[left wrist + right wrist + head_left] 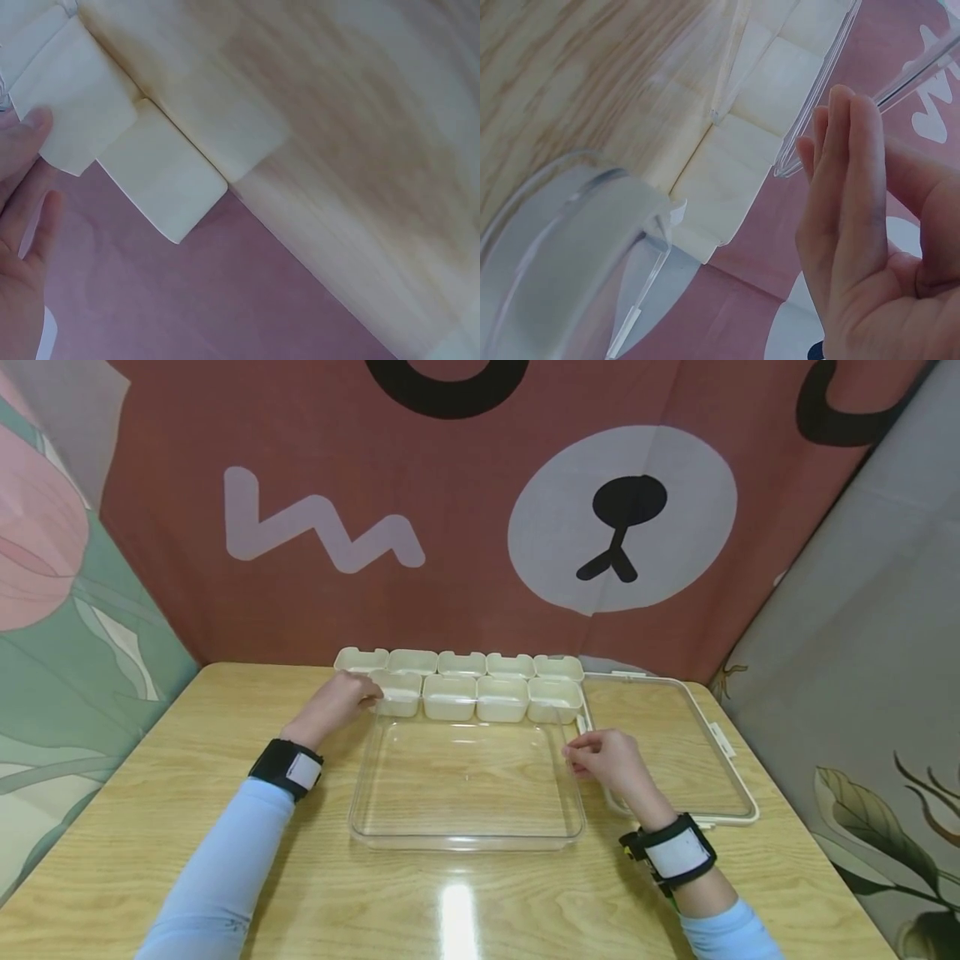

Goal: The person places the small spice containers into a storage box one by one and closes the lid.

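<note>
A cream plastic cup at the left end of the front row is pinched at its side by my left hand. In the left wrist view the thumb presses the wall of this cup. A clear rectangular bin lies in front of the cups, its back edge overlapping the lower part of the front row. My right hand pinches the bin's right rim between thumb and fingers. The right wrist view shows that clear rim meeting the fingertips.
Several more cream cups stand in two rows along the table's back. To the right lies a clear lid with a white frame and side clips. A printed cloth hangs behind the wooden table.
</note>
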`<state>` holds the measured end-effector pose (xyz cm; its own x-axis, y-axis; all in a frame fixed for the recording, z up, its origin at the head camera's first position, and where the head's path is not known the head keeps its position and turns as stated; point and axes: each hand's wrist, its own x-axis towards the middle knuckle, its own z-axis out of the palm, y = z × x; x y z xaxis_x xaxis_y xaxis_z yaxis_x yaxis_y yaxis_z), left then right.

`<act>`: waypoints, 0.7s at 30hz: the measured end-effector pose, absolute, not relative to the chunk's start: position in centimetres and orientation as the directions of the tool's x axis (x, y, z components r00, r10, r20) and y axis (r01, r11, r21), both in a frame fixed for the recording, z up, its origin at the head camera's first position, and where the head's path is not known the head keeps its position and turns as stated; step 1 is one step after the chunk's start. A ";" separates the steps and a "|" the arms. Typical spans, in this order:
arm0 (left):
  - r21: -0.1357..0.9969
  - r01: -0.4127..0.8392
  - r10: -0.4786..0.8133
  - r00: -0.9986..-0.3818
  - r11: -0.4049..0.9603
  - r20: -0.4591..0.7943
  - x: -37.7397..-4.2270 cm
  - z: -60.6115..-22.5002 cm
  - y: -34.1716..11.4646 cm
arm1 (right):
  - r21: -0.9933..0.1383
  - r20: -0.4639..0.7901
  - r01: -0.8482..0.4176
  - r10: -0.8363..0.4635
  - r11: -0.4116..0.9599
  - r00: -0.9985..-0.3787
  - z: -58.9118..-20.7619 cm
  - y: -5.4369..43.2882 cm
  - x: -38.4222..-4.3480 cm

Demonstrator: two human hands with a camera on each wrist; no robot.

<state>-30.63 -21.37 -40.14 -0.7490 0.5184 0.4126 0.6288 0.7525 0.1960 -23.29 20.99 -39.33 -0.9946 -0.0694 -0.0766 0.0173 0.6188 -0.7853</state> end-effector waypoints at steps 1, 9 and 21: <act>0.186 0.631 0.519 -0.744 0.753 0.421 -30.6 -40.2 -21.4 | -0.789 -0.079 0.019 -0.070 0.615 -0.994 -39.3 21.0 -23.3; 0.148 0.628 0.508 -0.727 0.764 0.462 -30.6 -40.3 -22.0 | -0.799 -0.084 0.029 -0.065 0.600 -0.994 -39.3 20.9 -23.2; 0.148 0.587 0.476 -0.758 0.796 0.446 -29.5 -39.6 -23.1 | -0.798 -0.076 0.020 -0.069 0.602 -0.995 -39.2 21.1 -23.1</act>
<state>-29.49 -23.13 -39.58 -0.7576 0.4761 0.4464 0.5873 0.7958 0.1480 -23.13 21.14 -39.23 -0.9947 -0.0691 -0.0764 0.0196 0.6017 -0.7985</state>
